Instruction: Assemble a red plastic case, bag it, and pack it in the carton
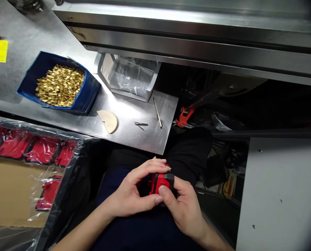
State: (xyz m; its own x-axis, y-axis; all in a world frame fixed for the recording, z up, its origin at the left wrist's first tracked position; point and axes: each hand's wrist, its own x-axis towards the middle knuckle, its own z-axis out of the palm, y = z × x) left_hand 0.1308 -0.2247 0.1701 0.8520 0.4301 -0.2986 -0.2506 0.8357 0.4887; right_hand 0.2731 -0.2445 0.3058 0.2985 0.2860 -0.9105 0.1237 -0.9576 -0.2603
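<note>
With the red and black part (pixel 162 183) as the centre of the clock, both hands meet on it above the person's lap, near the edge of the metal table (pixel 126 136). The left hand (pixel 134 195) comes in from eight o'clock, half open in a C — its fingertips bent over the part's far end, its thumb at the near end. The right hand (pixel 184 205) comes in from four o'clock and is closed around the black side, its thumb pressed on the red face; its fingers are mostly hidden.

On the table, a thin stick (pixel 157 112) lies at twelve o'clock, and a small metal tool (pixel 141 124) at eleven. A cream half-round piece (pixel 108 122) lies toward ten. Beyond it, between ten and eleven, stands a blue bin (pixel 90 96) full of small brass pieces (pixel 60 85). A grey bin (pixel 142 96) holding clear plastic bags (pixel 130 76) stands further off at eleven.

At nine o'clock a plastic-lined crate (pixel 54 205) holds a bagged red part (pixel 49 193) on cardboard (pixel 11 191) — more bagged red parts (pixel 41 150) line its far side. An orange-handled object (pixel 184 116) is at one o'clock, past the table's corner, and a pale panel (pixel 280 195) at three.
</note>
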